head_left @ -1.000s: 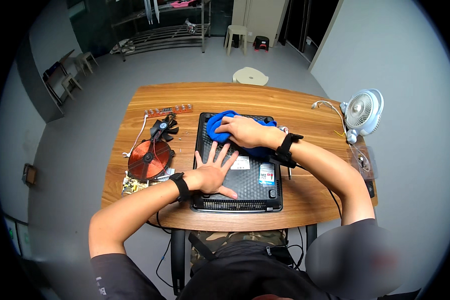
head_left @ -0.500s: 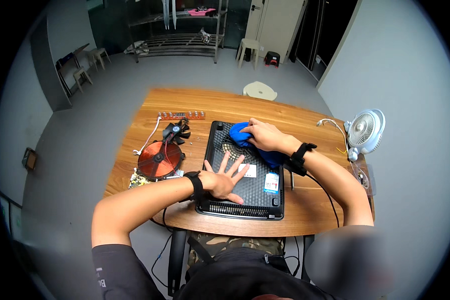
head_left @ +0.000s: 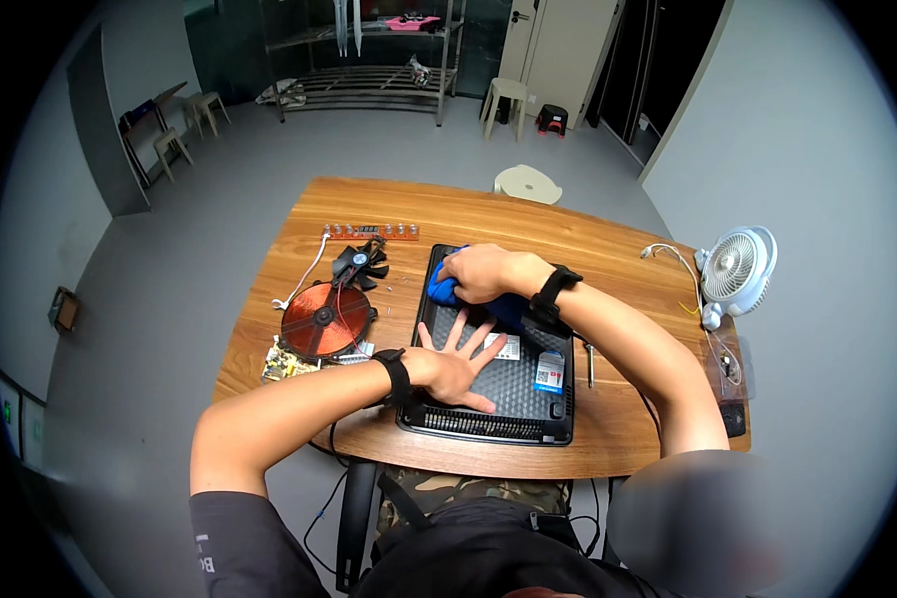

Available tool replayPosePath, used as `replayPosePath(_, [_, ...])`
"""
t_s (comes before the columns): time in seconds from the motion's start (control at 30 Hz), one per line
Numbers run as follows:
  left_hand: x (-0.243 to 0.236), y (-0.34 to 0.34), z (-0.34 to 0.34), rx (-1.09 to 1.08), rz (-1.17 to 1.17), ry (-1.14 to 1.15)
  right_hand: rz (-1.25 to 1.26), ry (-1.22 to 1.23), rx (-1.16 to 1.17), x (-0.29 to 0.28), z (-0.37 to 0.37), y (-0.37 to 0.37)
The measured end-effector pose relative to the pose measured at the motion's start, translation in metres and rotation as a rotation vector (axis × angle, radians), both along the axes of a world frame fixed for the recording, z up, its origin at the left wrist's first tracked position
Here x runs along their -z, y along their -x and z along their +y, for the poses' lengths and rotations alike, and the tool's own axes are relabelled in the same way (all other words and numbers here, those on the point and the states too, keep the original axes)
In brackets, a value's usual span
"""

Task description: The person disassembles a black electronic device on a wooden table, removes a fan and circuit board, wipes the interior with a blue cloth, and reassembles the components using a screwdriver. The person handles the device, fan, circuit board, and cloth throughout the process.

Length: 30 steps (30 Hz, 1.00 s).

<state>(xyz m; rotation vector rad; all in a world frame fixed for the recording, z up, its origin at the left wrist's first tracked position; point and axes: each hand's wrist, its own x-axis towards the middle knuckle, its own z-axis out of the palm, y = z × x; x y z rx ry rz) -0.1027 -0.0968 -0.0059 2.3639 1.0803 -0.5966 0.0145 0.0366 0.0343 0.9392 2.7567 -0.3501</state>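
Note:
A black plastic induction cooker housing (head_left: 518, 404) lies on the wooden table (head_left: 448, 209) in front of me, vented underside up, with a white label and a blue-and-white sticker (head_left: 549, 372) on it. My left hand (head_left: 453, 376) lies flat on it, fingers spread, beside the white label. My right hand (head_left: 490, 271) is closed round a blue cloth (head_left: 443, 292) and presses it on the housing's far left part. Hand and forearm partly hide the cloth and the far vent.
Left of the housing lie a copper coil (head_left: 326, 317), a black cooling fan (head_left: 361, 263), a narrow circuit board (head_left: 372, 232) and a larger board (head_left: 291, 361). A screwdriver (head_left: 591, 366) lies to its right. A small white fan (head_left: 739, 265) stands at the right edge.
My right hand has moved left with the cloth across the far part of the housing. My left hand stays flat on it. The whole view has shifted slightly.

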Motion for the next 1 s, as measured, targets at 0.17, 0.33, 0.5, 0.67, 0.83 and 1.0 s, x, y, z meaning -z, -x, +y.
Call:
replayPosePath(0.17, [-0.003, -0.001, 0.001, -0.003, -0.021, -0.011, -0.038, 0.097, -0.070, -0.023, 0.011, -0.007])
replayPosePath(0.33, [-0.004, -0.002, 0.001, 0.013, -0.029, -0.026, 0.105, -0.327, 0.103, -0.011, 0.052, 0.004])
replayPosePath(0.5, [-0.001, 0.001, 0.000, -0.006, -0.065, -0.026, 0.020, -0.135, 0.213, 0.013, 0.067, 0.027])
replayPosePath(0.67, [0.001, 0.001, 0.003, 0.028, -0.070, -0.046, 0.103, -0.278, -0.218, 0.016, 0.058, 0.020])
replayPosePath(0.83, [0.003, 0.004, -0.001, 0.004, -0.084, -0.059, -0.040, -0.152, -0.288, 0.009, 0.004, 0.043])
replayPosePath(1.0, [0.012, 0.004, 0.000, -0.005, -0.152, -0.069, -0.003, -0.119, -0.297, 0.011, -0.022, 0.037])
